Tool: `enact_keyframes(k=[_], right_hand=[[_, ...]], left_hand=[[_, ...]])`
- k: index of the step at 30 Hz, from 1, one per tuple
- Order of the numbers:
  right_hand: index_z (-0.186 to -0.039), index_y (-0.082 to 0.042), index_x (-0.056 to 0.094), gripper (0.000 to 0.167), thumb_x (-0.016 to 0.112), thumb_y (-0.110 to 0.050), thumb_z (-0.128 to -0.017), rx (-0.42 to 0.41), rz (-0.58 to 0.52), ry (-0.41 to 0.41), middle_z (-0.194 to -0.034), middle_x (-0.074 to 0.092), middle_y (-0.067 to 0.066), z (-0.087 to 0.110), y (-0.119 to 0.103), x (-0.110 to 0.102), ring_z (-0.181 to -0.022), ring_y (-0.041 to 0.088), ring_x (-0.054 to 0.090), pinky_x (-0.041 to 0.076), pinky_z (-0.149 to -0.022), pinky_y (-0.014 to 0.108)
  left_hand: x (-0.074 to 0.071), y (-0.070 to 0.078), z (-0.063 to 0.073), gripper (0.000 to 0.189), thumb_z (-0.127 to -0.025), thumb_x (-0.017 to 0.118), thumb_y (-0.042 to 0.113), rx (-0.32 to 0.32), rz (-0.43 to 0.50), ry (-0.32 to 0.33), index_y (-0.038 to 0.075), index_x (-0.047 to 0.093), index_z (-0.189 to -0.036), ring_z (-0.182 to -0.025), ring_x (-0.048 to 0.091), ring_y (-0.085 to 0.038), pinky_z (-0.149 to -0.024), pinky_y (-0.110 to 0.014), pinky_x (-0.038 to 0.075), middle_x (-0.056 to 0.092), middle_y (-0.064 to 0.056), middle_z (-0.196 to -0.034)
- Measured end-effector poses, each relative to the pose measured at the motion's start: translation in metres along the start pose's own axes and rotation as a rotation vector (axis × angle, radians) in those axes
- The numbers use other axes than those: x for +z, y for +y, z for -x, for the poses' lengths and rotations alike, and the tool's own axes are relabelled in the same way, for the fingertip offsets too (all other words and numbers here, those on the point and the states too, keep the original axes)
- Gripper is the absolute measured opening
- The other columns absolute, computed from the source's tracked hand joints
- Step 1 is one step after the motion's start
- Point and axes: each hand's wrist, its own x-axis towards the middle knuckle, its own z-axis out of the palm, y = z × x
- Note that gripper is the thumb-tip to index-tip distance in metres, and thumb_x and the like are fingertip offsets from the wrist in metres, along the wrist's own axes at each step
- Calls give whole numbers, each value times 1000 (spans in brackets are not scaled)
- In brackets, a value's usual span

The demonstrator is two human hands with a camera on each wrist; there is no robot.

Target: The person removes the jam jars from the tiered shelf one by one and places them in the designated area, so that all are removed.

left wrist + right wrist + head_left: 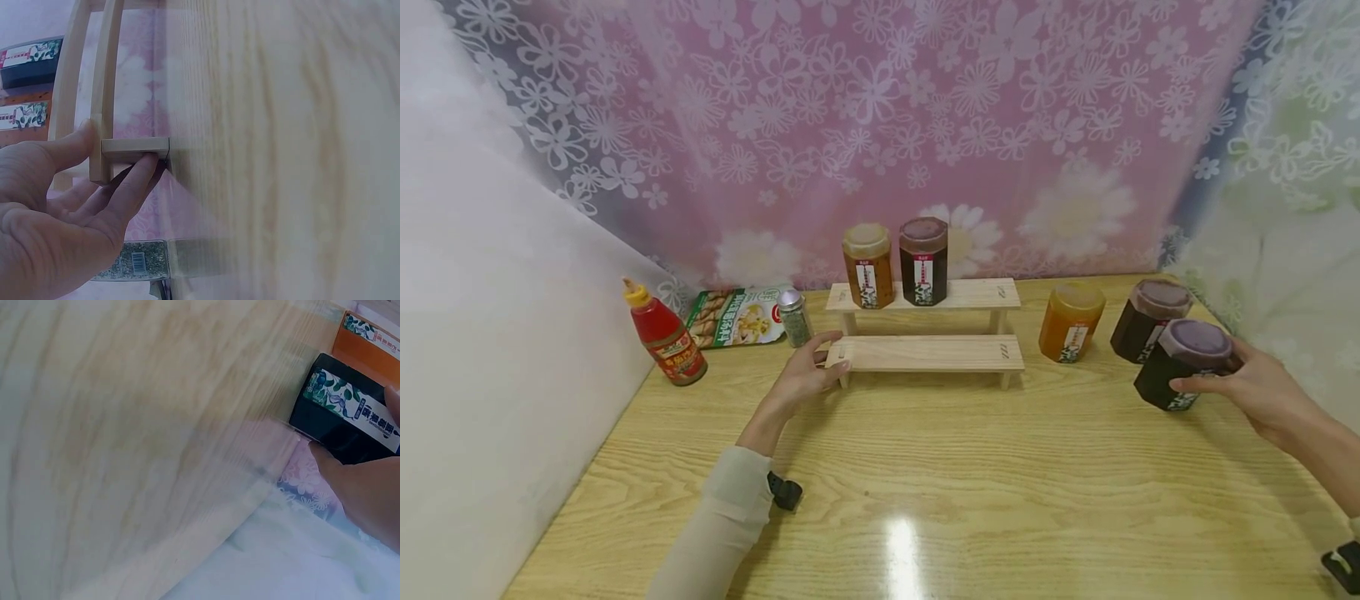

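Note:
My left hand (805, 371) grips the left end of the lower step of a two-step wooden rack (925, 353). In the left wrist view its thumb lies on the board and its fingers (134, 187) are against the leg. Far to the right, my right hand (1262, 387) holds a dark jar with a purple lid (1176, 379), thumb on one side and fingers behind it. The label of that dark jar (350, 403) shows in the right wrist view. An amber jar (868, 271) and a dark jar (923, 267) stand on the upper step.
Right of the rack stand an orange jar (1070, 325) and another dark jar (1150, 321). A small spice shaker (793, 317), a green food packet (737, 317) and a red sauce bottle (666, 337) are at the left. A flowered curtain (880, 125) hangs behind the table.

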Motion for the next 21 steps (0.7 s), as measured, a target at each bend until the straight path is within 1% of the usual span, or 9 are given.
enact_keyframes(k=[6,9,10,12,13,14,16,19,21], right_hand=[[-159,0,-22,113,71,-29,-102,8,-3,-52,-164,-7,41,2,-2,-4,-146,63,-1,13,-114,77],[-162,6,-11,105,68,-31,-103,-14,24,-32,-160,13,40,4,-3,-5,-144,62,13,19,-112,77],[-163,7,-4,101,68,-31,-103,-25,41,-17,-155,29,34,5,-3,-6,-142,55,27,27,-114,69],[-161,8,11,90,69,-30,-103,-57,71,19,-138,50,9,6,-4,-8,-128,29,50,41,-110,48],[-159,8,15,86,69,-30,-103,-73,80,32,-129,53,-6,7,-4,-8,-117,15,53,45,-103,36],[-157,2,23,78,69,-28,-103,-90,80,44,-120,52,-19,8,-5,-9,-109,2,52,45,-95,26],[-155,-6,28,70,70,-26,-103,-119,74,65,-110,47,-34,10,-7,-10,-96,-17,44,40,-78,14],[-154,-25,31,62,68,-24,-104,-149,40,75,-115,45,-35,11,-11,-10,-101,-18,42,38,-79,10],[-151,-36,32,59,67,-24,-105,-154,22,81,-121,42,-34,12,-14,-11,-122,-10,44,37,-85,8]], left_hand=[[0,-1,-2,61,-104,66,11,3,-11,4,20,42,-159,-143,46,-41,-105,-52,52,38,-26,-160],[0,-2,-2,61,-103,66,11,4,-16,1,19,42,-159,-146,41,-42,-106,-53,51,36,-26,-161],[0,-2,-2,62,-103,66,11,5,-15,-1,19,42,-159,-147,40,-42,-107,-53,51,36,-26,-162],[0,-2,-2,61,-103,67,11,-2,-12,3,20,43,-159,-147,41,-42,-106,-52,51,37,-25,-161],[0,-2,-2,61,-103,66,11,-3,-6,3,20,42,-159,-145,44,-41,-106,-52,52,39,-26,-160],[0,-3,-2,61,-104,66,10,-1,-1,1,19,42,-159,-143,46,-41,-105,-52,52,41,-26,-158],[0,-3,-3,61,-104,65,10,-6,12,4,19,42,-160,-138,53,-39,-104,-50,53,45,-26,-155],[0,-3,-3,61,-104,65,10,-3,16,4,18,41,-160,-133,57,-38,-102,-49,54,48,-26,-152],[0,-3,-3,61,-104,66,11,-4,8,9,19,42,-159,-134,56,-38,-102,-49,54,48,-25,-153]])
